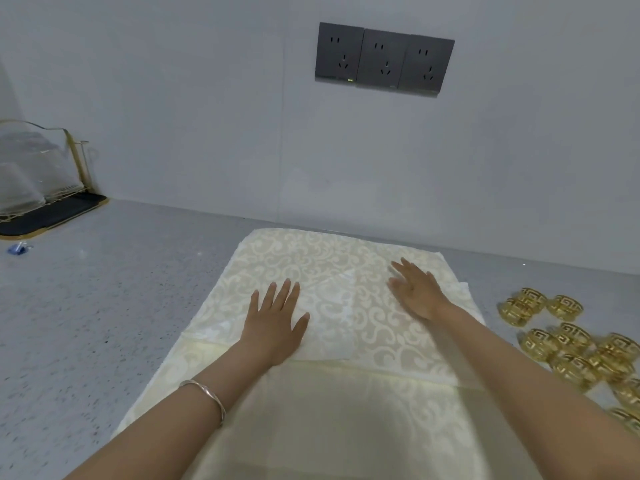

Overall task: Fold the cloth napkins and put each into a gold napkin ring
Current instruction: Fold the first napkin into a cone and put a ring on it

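A cream cloth napkin point(311, 265) with a scroll pattern lies folded over on top of more cream cloth point(346, 420) spread toward me on the counter. My left hand point(273, 323) lies flat on the napkin's left half, fingers straight and spread. My right hand point(415, 289) presses flat on the napkin's right half, fingers straight. Several gold napkin rings point(568, 344) lie loose on the counter to the right of the cloth, apart from both hands.
The speckled grey counter point(104, 306) runs left of the cloth. A gold wire rack with clear items on a black mat point(41, 188) stands at the far left. A small blue clip point(17, 249) lies near it. Three dark wall sockets point(384, 58) sit on the wall behind.
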Action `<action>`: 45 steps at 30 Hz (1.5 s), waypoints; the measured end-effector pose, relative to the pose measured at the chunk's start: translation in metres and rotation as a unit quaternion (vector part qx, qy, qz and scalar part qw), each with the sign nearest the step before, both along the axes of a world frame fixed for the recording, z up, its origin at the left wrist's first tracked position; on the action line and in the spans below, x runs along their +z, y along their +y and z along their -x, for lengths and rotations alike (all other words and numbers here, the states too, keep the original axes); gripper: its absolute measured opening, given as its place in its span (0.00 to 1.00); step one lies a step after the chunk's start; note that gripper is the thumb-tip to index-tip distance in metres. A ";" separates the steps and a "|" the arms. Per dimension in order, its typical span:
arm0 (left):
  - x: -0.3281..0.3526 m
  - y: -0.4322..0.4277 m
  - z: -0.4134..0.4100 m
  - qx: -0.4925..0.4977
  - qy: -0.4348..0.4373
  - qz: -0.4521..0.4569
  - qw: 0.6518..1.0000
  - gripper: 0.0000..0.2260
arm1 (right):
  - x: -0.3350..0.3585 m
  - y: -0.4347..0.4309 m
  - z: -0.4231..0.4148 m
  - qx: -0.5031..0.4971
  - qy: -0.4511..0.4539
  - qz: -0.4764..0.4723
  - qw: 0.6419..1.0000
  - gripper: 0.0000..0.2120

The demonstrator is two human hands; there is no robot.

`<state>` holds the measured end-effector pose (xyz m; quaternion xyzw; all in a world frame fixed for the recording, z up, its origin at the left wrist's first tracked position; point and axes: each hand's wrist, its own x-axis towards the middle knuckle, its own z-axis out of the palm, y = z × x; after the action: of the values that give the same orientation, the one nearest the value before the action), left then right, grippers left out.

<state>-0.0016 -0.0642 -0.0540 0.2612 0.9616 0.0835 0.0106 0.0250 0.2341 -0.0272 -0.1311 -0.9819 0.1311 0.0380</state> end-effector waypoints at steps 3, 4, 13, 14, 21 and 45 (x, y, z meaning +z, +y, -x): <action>0.002 0.018 -0.002 -0.045 0.023 -0.014 0.999 0.30 | 0.002 0.038 -0.021 -0.054 -0.022 0.016 0.998 0.25; 0.002 0.026 -0.002 -0.053 0.020 -0.020 0.998 0.30 | 0.000 0.048 -0.025 -0.072 -0.027 0.023 0.997 0.25; -0.005 0.073 -0.016 -0.021 -0.010 -0.013 1.000 0.31 | 0.013 0.083 -0.016 -0.102 -0.103 -0.027 0.989 0.32; -0.006 0.075 -0.017 -0.015 -0.009 -0.015 1.000 0.31 | 0.016 0.085 -0.016 -0.108 -0.108 -0.027 0.988 0.33; -0.007 0.076 -0.017 -0.003 -0.001 -0.024 1.000 0.31 | 0.020 0.091 -0.017 -0.150 -0.055 -0.004 0.987 0.28; 0.001 0.077 -0.017 -0.073 -0.041 -0.060 0.995 0.23 | -0.015 -0.100 -0.124 0.091 0.182 0.042 0.978 0.13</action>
<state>0.0156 0.0132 -0.0532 0.3272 0.9320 0.1504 0.0403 0.1493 0.1339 -0.0427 -0.0168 -0.9600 0.1970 0.1982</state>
